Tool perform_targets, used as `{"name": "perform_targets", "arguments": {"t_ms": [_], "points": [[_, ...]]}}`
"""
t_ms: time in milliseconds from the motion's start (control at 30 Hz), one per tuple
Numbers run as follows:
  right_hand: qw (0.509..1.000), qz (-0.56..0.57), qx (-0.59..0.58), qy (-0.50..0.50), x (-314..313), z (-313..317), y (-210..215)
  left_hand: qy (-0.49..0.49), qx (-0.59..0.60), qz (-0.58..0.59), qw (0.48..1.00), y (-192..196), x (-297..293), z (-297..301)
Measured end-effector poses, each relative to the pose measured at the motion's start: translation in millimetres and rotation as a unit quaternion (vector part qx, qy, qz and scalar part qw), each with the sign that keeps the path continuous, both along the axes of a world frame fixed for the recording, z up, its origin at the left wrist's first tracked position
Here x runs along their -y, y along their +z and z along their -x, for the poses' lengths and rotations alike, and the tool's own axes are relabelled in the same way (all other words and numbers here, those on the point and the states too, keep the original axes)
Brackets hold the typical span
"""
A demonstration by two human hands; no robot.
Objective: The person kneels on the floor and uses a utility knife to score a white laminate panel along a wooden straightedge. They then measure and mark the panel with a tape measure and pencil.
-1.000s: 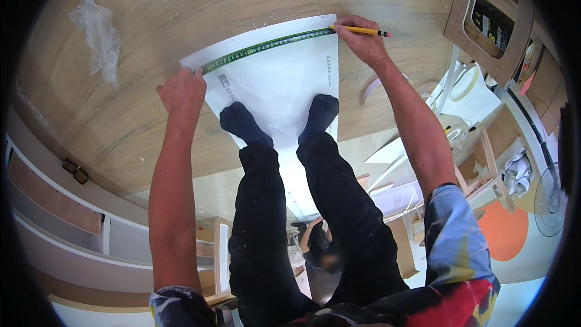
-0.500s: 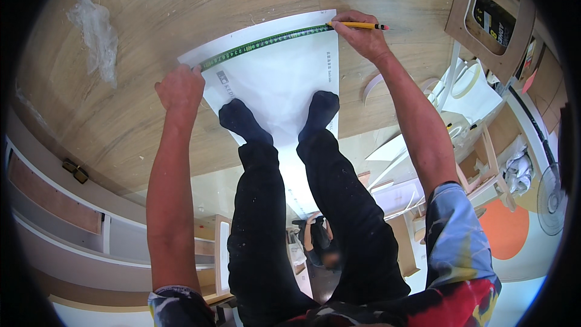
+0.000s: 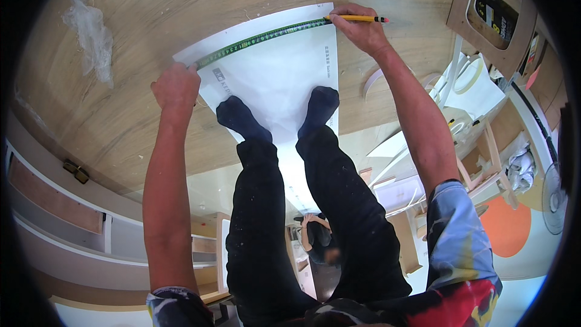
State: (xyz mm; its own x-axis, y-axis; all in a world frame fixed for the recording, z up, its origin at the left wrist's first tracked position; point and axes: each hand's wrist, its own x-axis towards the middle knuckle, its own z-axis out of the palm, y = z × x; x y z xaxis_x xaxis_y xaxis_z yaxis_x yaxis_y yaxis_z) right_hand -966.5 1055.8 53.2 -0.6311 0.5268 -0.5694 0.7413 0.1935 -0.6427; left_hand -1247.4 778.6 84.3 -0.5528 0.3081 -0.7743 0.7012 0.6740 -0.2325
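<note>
A white sheet (image 3: 278,72) lies on a wooden board floor (image 3: 181,6), and my two feet in dark socks (image 3: 278,112) stand on it. A green measuring tape (image 3: 260,39) runs along the sheet's far edge. My left hand (image 3: 175,88) presses down on the tape's left end at the sheet's corner. My right hand (image 3: 360,27) holds a yellow pencil (image 3: 357,19) at the tape's right end, its tip pointing right.
Crumpled clear plastic (image 3: 91,30) lies on the wood at far left. To the right stand a wooden box frame (image 3: 484,6), white panels (image 3: 478,85), a round tape roll (image 3: 469,75) and wooden offcuts. An orange disc (image 3: 508,227) and a fan (image 3: 554,197) are lower right.
My right hand with the pencil has shifted slightly up and left along the sheet's far edge. The left hand stays on the tape's end.
</note>
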Motion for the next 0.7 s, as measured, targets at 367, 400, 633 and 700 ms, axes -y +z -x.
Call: {"name": "perform_targets", "arguments": {"t_ms": [367, 400, 633, 700], "points": [[1.0, -0.003, -0.024, -0.015, 3, -2, -1, 0.03, 0.015, 0.037, 0.999, 5, -11, 2], [1.0, 0.001, -0.02, -0.015, 2, -2, -1, 0.041, 0.025, 0.056, 0.997, 6, -15, 2], [0.998, -0.006, -0.055, -0.015, 3, -4, -3, 0.016, 0.002, 0.01, 1.0, 1, -7, 3], [1.0, 0.0, -0.019, -0.008, 2, -4, -2, 0.017, 0.001, 0.005, 1.0, 3, -10, 2]]}}
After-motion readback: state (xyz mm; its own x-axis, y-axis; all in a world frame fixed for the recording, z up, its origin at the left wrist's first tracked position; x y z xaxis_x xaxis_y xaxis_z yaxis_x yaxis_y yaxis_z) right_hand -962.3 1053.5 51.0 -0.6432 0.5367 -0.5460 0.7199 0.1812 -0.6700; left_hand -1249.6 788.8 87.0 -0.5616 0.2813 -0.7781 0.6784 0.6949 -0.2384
